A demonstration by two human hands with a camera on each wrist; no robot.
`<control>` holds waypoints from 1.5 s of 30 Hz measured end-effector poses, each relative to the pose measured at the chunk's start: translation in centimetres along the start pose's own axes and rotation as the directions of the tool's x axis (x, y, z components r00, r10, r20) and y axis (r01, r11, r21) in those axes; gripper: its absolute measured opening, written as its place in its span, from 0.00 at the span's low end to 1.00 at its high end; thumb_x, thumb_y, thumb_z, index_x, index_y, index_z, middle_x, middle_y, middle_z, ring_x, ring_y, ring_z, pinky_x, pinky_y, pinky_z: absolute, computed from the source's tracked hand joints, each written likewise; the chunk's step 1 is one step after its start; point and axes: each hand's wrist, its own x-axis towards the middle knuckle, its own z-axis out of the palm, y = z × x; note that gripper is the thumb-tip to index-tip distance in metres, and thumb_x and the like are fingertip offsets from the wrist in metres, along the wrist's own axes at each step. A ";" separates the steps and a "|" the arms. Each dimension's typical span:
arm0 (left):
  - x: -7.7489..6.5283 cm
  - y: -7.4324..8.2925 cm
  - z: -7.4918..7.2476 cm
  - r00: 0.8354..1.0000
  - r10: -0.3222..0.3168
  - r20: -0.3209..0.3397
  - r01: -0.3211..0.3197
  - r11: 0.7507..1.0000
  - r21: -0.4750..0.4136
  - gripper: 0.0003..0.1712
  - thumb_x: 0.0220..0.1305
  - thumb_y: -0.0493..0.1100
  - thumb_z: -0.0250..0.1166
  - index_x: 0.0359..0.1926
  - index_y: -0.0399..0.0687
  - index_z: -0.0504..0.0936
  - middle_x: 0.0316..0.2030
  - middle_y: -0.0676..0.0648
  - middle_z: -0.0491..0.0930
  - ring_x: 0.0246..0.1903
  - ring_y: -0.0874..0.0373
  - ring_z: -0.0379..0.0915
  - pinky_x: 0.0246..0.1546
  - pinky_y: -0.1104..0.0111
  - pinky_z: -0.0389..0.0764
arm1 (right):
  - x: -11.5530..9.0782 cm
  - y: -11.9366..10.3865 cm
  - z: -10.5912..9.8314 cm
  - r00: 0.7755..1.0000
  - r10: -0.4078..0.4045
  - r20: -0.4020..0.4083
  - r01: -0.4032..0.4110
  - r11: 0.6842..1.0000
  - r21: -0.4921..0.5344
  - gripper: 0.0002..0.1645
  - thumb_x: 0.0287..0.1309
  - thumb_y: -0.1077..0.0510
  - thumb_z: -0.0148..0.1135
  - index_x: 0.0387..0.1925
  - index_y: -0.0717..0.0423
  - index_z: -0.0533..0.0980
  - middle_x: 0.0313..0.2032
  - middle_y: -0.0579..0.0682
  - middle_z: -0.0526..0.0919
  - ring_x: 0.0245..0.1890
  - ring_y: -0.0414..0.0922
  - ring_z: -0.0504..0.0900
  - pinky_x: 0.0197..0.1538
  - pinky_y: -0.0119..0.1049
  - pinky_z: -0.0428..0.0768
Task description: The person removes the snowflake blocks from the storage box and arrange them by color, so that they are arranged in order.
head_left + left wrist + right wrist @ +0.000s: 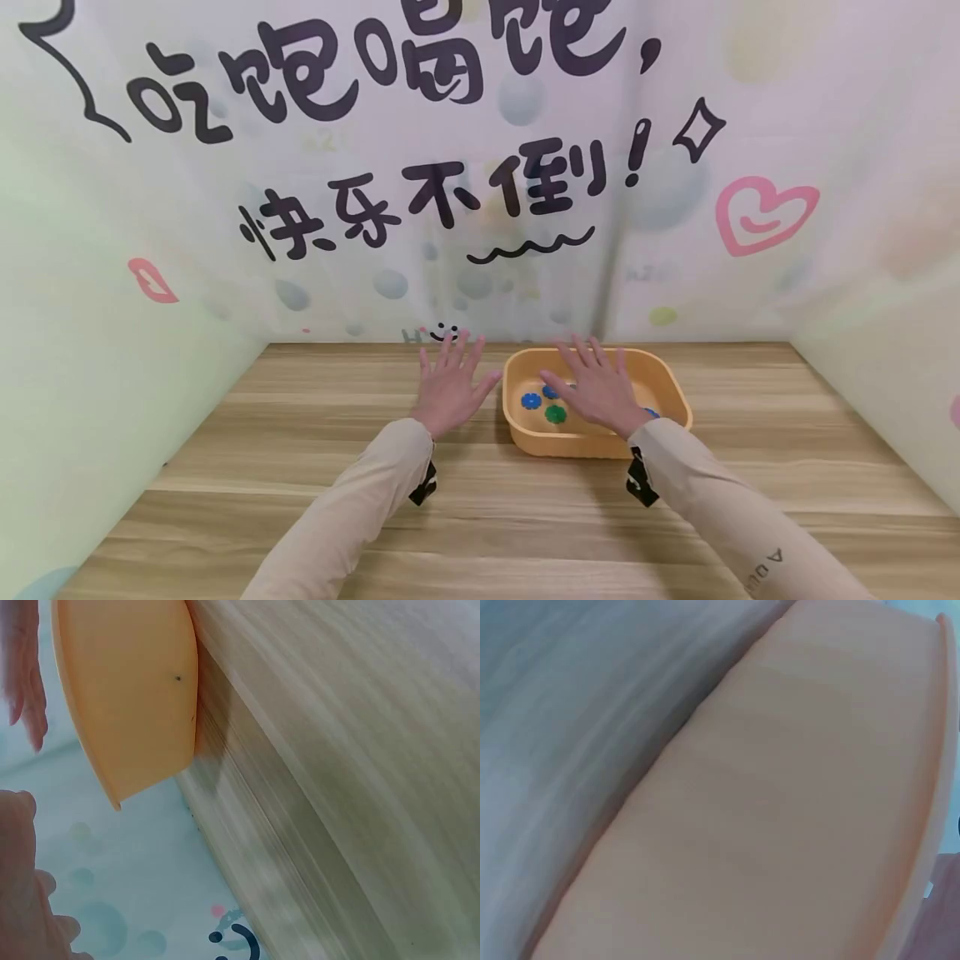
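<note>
Both hands reach forward with fingers spread, palms down, holding nothing. In the head view the left hand is over the table, left of an orange plastic basin. The right hand hovers above the basin and hides part of its inside. Flower-shaped plastic pieces lie on the basin floor: a blue piece, a green piece and others partly covered by the right hand. The left wrist view shows the basin's outer side beside the fingers; the right wrist view is mostly filled by the basin wall.
The basin stands on a wood-grain table, near its back edge. Behind it hangs a white printed cloth with black lettering. Pale side panels close in the table on the left and right.
</note>
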 end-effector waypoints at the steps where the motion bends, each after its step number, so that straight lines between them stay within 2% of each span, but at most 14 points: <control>1: 0.0 0.1 0.0 1.000 0.003 0.003 -0.003 1.000 -0.012 0.36 0.64 0.64 0.37 0.68 0.55 0.47 0.67 0.47 0.39 0.65 0.50 0.27 0.60 0.44 0.29 | -0.2 0.3 -0.1 1.000 0.006 0.006 -0.006 1.000 -0.004 0.44 0.57 0.28 0.30 0.67 0.49 0.48 0.67 0.56 0.46 0.65 0.56 0.38 0.61 0.62 0.31; 8: 0.1 0.6 0.2 1.000 0.015 0.000 -0.015 0.997 -0.072 0.35 0.65 0.62 0.39 0.68 0.54 0.48 0.67 0.46 0.39 0.65 0.49 0.27 0.60 0.43 0.31 | -1.1 2.4 -0.8 1.000 -0.029 -0.002 0.029 0.994 0.103 0.43 0.59 0.32 0.36 0.68 0.52 0.45 0.67 0.57 0.44 0.65 0.58 0.40 0.60 0.63 0.31; 15: 0.4 1.3 0.8 1.000 0.019 -0.001 -0.019 0.969 -0.247 0.34 0.65 0.59 0.44 0.67 0.52 0.51 0.67 0.43 0.43 0.65 0.46 0.32 0.58 0.39 0.41 | -1.6 4.6 -1.1 0.996 -0.089 -0.020 0.092 0.972 0.214 0.41 0.61 0.39 0.44 0.67 0.57 0.48 0.65 0.61 0.49 0.64 0.59 0.44 0.59 0.65 0.35; 17: 0.5 1.5 1.0 1.000 0.022 -0.002 -0.022 0.962 -0.274 0.34 0.65 0.57 0.46 0.67 0.52 0.51 0.66 0.43 0.45 0.65 0.44 0.36 0.59 0.40 0.43 | -1.8 5.2 -1.2 0.994 -0.107 -0.029 0.111 0.965 0.238 0.40 0.61 0.42 0.46 0.66 0.60 0.50 0.64 0.62 0.52 0.63 0.60 0.47 0.59 0.65 0.38; 20: 0.6 1.7 1.3 1.000 0.023 -0.003 -0.023 0.952 -0.304 0.33 0.65 0.55 0.48 0.67 0.52 0.52 0.65 0.41 0.51 0.63 0.43 0.44 0.60 0.44 0.49 | -1.9 6.0 -1.1 0.989 -0.135 -0.055 0.144 0.957 0.253 0.37 0.60 0.48 0.51 0.63 0.65 0.54 0.62 0.64 0.56 0.61 0.60 0.53 0.60 0.61 0.48; 22: 0.6 1.8 1.5 1.000 0.013 0.007 -0.009 0.935 -0.354 0.32 0.64 0.53 0.50 0.66 0.51 0.54 0.63 0.41 0.54 0.61 0.43 0.49 0.59 0.48 0.54 | -1.9 6.4 -1.2 0.988 -0.139 -0.067 0.152 0.953 0.261 0.35 0.60 0.51 0.52 0.61 0.68 0.56 0.60 0.65 0.60 0.59 0.61 0.58 0.59 0.58 0.56; 26: 0.7 1.9 1.8 0.999 -0.003 0.046 0.024 0.888 -0.459 0.31 0.63 0.49 0.53 0.65 0.47 0.58 0.60 0.41 0.61 0.58 0.45 0.56 0.57 0.52 0.63 | -1.7 7.0 -1.5 0.990 -0.128 -0.063 0.141 0.945 0.296 0.30 0.60 0.55 0.53 0.57 0.71 0.62 0.55 0.67 0.66 0.54 0.62 0.64 0.55 0.55 0.65; 31: 1.3 1.9 2.1 0.998 -0.002 0.069 0.043 0.806 -0.591 0.27 0.62 0.43 0.55 0.61 0.40 0.63 0.55 0.39 0.66 0.52 0.45 0.65 0.51 0.56 0.70 | -1.2 7.6 -1.9 0.994 -0.107 -0.023 0.107 0.918 0.383 0.25 0.60 0.58 0.53 0.52 0.73 0.66 0.49 0.68 0.71 0.46 0.61 0.72 0.49 0.52 0.73; 34: 1.9 1.9 2.2 0.995 -0.034 0.094 0.087 0.754 -0.651 0.24 0.62 0.41 0.55 0.59 0.39 0.66 0.50 0.38 0.70 0.45 0.47 0.70 0.43 0.60 0.76 | -0.9 8.0 -1.9 0.996 -0.084 0.004 0.075 0.910 0.408 0.22 0.60 0.59 0.53 0.51 0.73 0.67 0.44 0.66 0.74 0.42 0.59 0.75 0.46 0.50 0.75; 39: 2.5 1.8 2.3 0.985 -0.099 0.141 0.170 0.691 -0.702 0.21 0.61 0.39 0.56 0.56 0.39 0.69 0.40 0.39 0.74 0.36 0.50 0.74 0.32 0.66 0.79 | -0.5 8.5 -1.8 0.996 -0.085 0.019 0.069 0.907 0.414 0.20 0.59 0.61 0.53 0.49 0.73 0.69 0.40 0.64 0.77 0.41 0.57 0.75 0.46 0.49 0.76; 41: 2.8 1.8 2.3 0.980 -0.119 0.162 0.200 0.649 -0.734 0.20 0.60 0.38 0.57 0.54 0.38 0.71 0.37 0.40 0.75 0.32 0.52 0.74 0.31 0.65 0.80 | -0.4 8.7 -1.8 0.996 -0.079 0.038 0.056 0.908 0.415 0.20 0.59 0.61 0.53 0.48 0.73 0.69 0.41 0.64 0.76 0.41 0.57 0.75 0.45 0.50 0.75; 45: 3.3 1.8 2.7 0.967 -0.145 0.211 0.256 0.547 -0.797 0.19 0.57 0.34 0.59 0.52 0.37 0.73 0.32 0.41 0.75 0.25 0.56 0.73 0.31 0.60 0.81 | -0.2 8.8 -1.6 0.993 -0.073 0.090 0.029 0.909 0.415 0.18 0.58 0.62 0.54 0.46 0.74 0.70 0.40 0.64 0.76 0.39 0.56 0.75 0.42 0.47 0.77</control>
